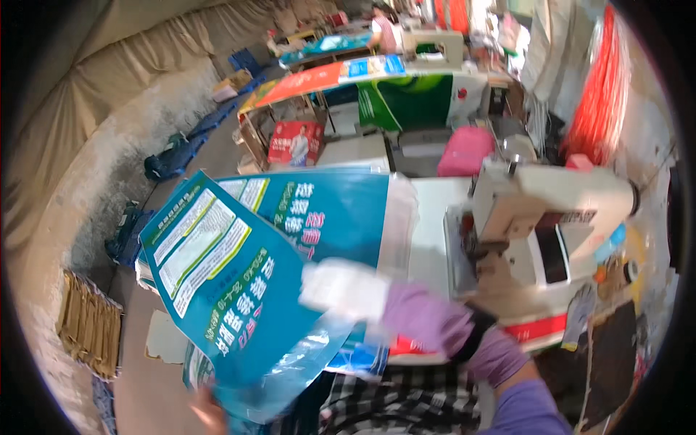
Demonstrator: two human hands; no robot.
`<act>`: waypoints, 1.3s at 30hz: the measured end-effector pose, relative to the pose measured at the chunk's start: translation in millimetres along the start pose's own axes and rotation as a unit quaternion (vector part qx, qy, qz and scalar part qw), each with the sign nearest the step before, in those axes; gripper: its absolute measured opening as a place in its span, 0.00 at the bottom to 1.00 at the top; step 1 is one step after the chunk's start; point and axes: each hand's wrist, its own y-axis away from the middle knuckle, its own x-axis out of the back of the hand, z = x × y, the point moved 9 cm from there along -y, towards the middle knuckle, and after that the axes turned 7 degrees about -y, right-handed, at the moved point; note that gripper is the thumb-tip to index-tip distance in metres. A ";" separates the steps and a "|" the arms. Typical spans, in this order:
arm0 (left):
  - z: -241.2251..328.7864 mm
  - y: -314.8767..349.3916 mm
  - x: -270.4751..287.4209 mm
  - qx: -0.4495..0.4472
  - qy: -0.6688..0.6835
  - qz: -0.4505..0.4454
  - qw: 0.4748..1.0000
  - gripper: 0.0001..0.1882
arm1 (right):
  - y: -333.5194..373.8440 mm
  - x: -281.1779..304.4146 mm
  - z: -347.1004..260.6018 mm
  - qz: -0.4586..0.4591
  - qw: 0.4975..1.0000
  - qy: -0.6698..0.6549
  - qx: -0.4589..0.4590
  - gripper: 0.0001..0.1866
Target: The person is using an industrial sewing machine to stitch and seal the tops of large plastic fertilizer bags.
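A teal printed plastic bag (239, 290), flat and tilted, lies across the front of my body, its clear lower edge bent toward me. At its near left corner my left hand (209, 412) is closed on the edge, partly cut off by the picture's lower rim. My right hand (344, 290), in a white glove, is over the bag's right side. Motion smears its fingers, so I cannot tell whether they grip. Beneath lies a stack of similar teal bags (348, 210) with clear edges. Right of the stack stands a pale industrial sewing machine (529, 206).
A phone (553, 254) leans against the machine. A grey glove (578, 315) lies at the table's right. Behind are a pink bundle (466, 151) and a red printed bag (296, 141). Red strands (598, 94) hang at right. Another person (384, 32) works far back. Folded brown material (88, 326) lies left.
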 end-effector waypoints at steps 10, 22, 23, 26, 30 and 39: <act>412.6 -229.7 -257.2 -0.573 -0.125 -0.089 0.805 0.15 | 203.2 -105.4 -36.6 0.491 0.647 -0.386 -0.438 0.20; 503.0 -3.3 -540.3 -0.396 0.294 -0.482 0.724 0.11 | 399.1 -61.3 -154.5 0.585 0.413 -0.220 -0.662 0.21; 501.8 -4.1 -548.8 -0.351 0.305 -0.512 0.722 0.10 | 405.8 -56.1 -156.0 0.588 0.408 -0.220 -0.663 0.21; 513.6 13.6 -520.1 -0.534 0.150 -0.359 0.750 0.09 | 381.3 -30.1 -156.3 0.342 0.681 0.006 -0.648 0.24; 526.7 44.8 -465.7 -0.667 0.238 -0.327 0.626 0.07 | 435.4 -126.2 -159.2 0.412 0.600 -0.109 -0.677 0.23; 513.5 9.9 -486.6 -0.598 0.100 -0.432 0.668 0.10 | 404.9 -70.1 -157.6 0.519 0.398 -0.336 -0.677 0.12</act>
